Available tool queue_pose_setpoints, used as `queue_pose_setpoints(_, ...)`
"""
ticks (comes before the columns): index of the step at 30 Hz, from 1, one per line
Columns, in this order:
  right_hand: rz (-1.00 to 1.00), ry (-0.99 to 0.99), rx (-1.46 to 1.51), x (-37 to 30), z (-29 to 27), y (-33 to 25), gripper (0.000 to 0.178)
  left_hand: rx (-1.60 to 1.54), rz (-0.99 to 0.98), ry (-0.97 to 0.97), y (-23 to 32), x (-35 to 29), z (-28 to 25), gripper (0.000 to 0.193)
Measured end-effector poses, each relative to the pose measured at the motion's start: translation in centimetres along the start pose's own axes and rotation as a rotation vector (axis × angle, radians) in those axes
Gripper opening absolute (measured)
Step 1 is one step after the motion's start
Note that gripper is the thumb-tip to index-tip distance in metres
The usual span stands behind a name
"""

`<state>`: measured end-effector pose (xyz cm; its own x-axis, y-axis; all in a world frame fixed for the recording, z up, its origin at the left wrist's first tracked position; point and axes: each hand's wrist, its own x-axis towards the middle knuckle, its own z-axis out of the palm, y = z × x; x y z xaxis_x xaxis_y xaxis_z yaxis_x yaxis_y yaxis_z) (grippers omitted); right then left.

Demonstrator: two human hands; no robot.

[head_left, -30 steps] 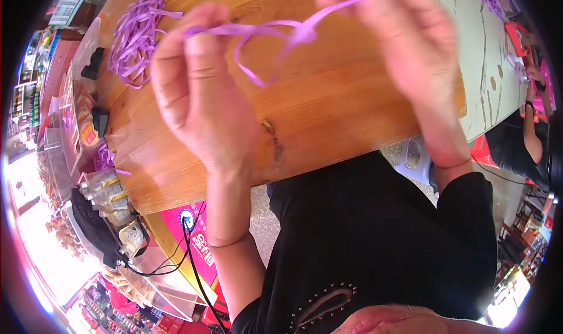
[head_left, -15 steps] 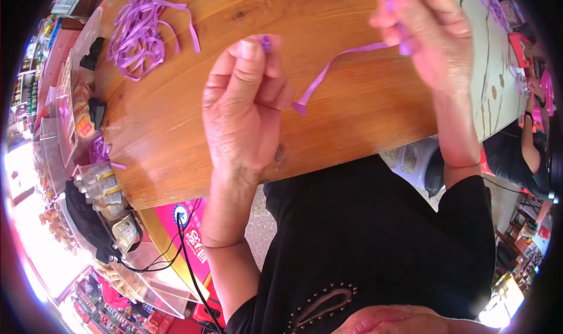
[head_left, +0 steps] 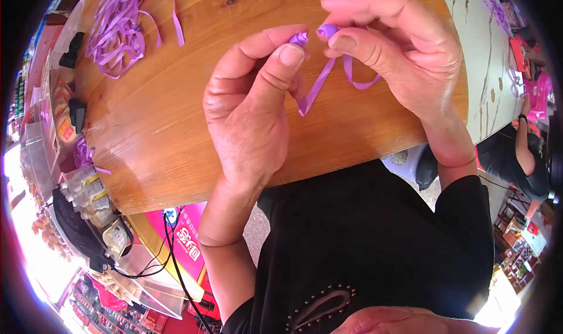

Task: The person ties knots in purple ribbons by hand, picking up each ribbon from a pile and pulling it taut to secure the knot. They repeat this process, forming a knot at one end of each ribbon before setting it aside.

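Observation:
My left hand [head_left: 249,108] is raised over the wooden table, thumb and forefinger pinching a small twisted knot of purple ribbon [head_left: 299,38]. Close to its right, my right hand [head_left: 410,58] grips a folded bit of purple ribbon [head_left: 328,30] between thumb and fingers. A narrow gap parts the two purple bits. Below my right hand a loose ribbon tail [head_left: 320,87] hangs in a bend, and another stretch curves under the thumb. Whether the two bits belong to one strip is hidden by my fingers.
A tangled heap of purple ribbon [head_left: 120,32] lies at the far left of the wooden table [head_left: 176,129]. Black clips [head_left: 73,50], a small purple bundle [head_left: 84,153] and a clear plastic container [head_left: 88,193] line the left edge. A marbled white surface [head_left: 489,64] adjoins on the right, where another person [head_left: 519,158] is.
My right hand has come down and left, bringing its ribbon close to my left hand. The ribbon between, stretched out before, now hangs in slack bends. My left hand's pinch has turned rightward.

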<state>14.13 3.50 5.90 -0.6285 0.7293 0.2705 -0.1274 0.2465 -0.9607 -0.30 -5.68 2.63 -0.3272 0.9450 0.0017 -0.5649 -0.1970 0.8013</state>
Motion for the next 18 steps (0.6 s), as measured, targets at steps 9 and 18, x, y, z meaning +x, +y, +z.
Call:
queue_pose_setpoints(9,-0.133,-0.19,-0.418,1.1,-1.6,-1.7,0.019,0.219,0.23,-0.008,-1.5,0.2,-0.7,0.017)
queue_pose_setpoints(18,-0.342,-0.178,-0.463,1.3,-1.1,-0.2,0.018,0.304,0.308,-0.02,-2.1,0.4,-0.8,0.017)
